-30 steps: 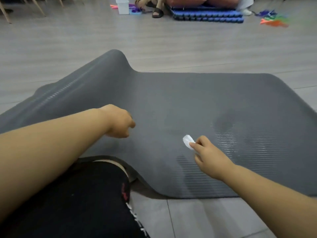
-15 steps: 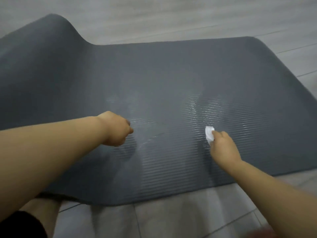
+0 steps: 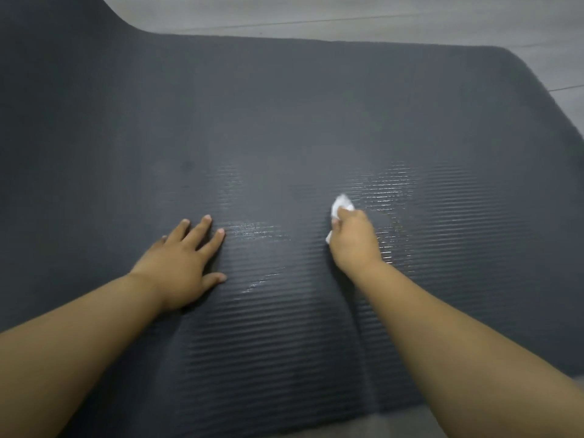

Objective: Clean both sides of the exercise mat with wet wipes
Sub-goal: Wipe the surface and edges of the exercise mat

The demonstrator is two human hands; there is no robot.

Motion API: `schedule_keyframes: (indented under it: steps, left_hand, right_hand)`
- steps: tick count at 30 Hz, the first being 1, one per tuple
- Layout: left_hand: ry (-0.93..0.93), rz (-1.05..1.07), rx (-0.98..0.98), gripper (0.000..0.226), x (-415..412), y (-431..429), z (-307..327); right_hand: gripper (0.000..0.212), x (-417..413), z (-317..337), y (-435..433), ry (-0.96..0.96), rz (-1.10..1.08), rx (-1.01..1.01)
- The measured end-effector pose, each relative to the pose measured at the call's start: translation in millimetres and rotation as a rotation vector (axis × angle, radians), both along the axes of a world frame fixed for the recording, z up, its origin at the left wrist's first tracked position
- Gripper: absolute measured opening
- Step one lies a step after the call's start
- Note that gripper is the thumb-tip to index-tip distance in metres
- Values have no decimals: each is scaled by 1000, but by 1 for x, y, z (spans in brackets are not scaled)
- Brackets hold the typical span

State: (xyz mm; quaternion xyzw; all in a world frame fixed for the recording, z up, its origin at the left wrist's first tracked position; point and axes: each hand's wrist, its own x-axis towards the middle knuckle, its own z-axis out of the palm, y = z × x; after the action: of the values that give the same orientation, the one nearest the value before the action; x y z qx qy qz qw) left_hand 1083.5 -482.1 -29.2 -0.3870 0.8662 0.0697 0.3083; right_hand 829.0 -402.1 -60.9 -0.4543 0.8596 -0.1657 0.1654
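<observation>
The right hand grips the wipe against the mat, whose dry area lies ahead, while the left hand presses flat, fingers spread.

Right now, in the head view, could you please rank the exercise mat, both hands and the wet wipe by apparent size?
1. exercise mat, filling most of the frame.
2. left hand and right hand: too alike to rank; left spread flat, right curled.
3. wet wipe, partly hidden by the right hand.
</observation>
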Motion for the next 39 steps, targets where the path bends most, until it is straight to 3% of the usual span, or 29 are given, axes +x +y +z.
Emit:
schedule_keyframes:
  steps: [3, 5, 9, 14, 19, 22, 25, 27, 29, 31, 33, 35, 39]
  left_hand:
    - [70, 8, -10, 80, 10, -6, -2]
    - [93, 32, -15, 84, 15, -9, -3]
    - [112, 184, -1, 97, 21, -10, -6]
    - [121, 190, -7, 101, 20, -16, -6]
    - [136, 209, 13, 101, 20, -13, -7]
    - [144, 213, 18, 101, 19, -14, -6]
    - [161, 223, 29, 101, 19, -15, -3]
    - [174, 228, 35, 101, 19, -15, -2]
    - [181, 235, 38, 102, 18, -15, -1]
    - [192, 245, 37, 103, 17, -15, 0]
    - [224, 270, 51, 106, 17, -15, 1]
    - [273, 322, 67, 112, 19, -17, 4]
    - [291, 378, 53, 122, 26, -21, 9]
  right_hand:
    - [35, 49, -10, -8, 24, 543, -11]
    - [35, 52, -11, -12, 80, 665, 14]
    - [30, 4, -6, -10, 172, 457, -58]
    - [25, -5, -5, -2, 50, 381, -113]
    - [24, 12, -4, -8, 16, 382, -130]
    - [7, 25, -10, -13, 34, 461, -181]
    - [17, 15, -11, -17, 83, 608, -166]
    - [24, -14, -11, -20, 172, 496, -173]
    - [28, -51, -9, -21, 224, 92, -66]
    - [25, -74, -3, -22, 159, -276, 60]
    - [15, -63, -3, -44, 95, -403, 112]
    - [17, -26, -6, -75, 85, -267, 72]
    - [32, 88, -18, -106, -8, 545, -104]
